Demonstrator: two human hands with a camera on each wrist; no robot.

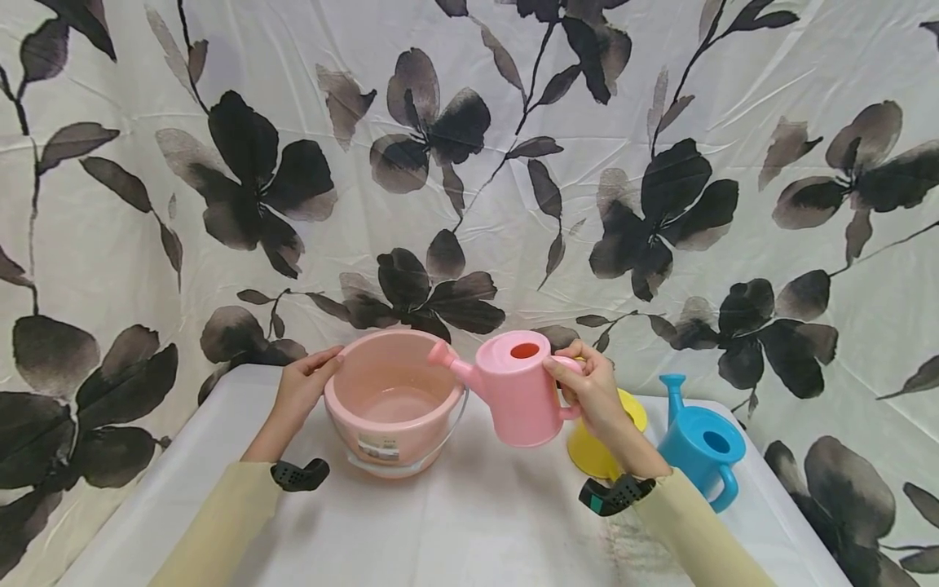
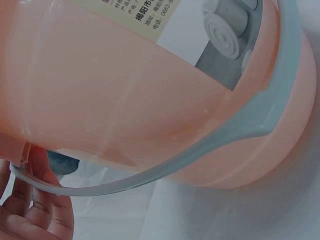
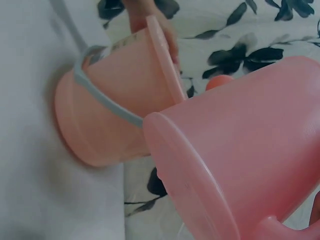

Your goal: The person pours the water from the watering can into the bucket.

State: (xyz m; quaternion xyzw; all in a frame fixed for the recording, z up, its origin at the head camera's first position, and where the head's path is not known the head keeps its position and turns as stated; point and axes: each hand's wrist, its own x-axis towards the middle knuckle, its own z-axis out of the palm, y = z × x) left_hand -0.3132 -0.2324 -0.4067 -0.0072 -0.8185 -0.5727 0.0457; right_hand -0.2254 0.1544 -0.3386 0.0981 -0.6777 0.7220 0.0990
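A pale pink bucket point(image 1: 392, 416) with a grey handle point(image 2: 150, 172) stands on the table, a paper label on its front. My left hand point(image 1: 308, 383) grips its rim at the left side; the left wrist view shows bent fingers point(image 2: 42, 210) beside the rim and handle. In my right hand point(image 1: 587, 391) is a pink toy watering can point(image 1: 519, 399), held by its handle above the table. Its spout point(image 1: 458, 367) points left, with the tip over the bucket's right rim. Most of the right hand is out of the right wrist view, where the can point(image 3: 240, 140) fills the foreground.
Behind my right wrist stands a yellow object point(image 1: 587, 448), partly hidden. To its right is a blue watering can point(image 1: 704, 444) near the table's right edge. The white-covered table point(image 1: 440, 530) meets a floral cloth backdrop point(image 1: 513, 204) at the back.
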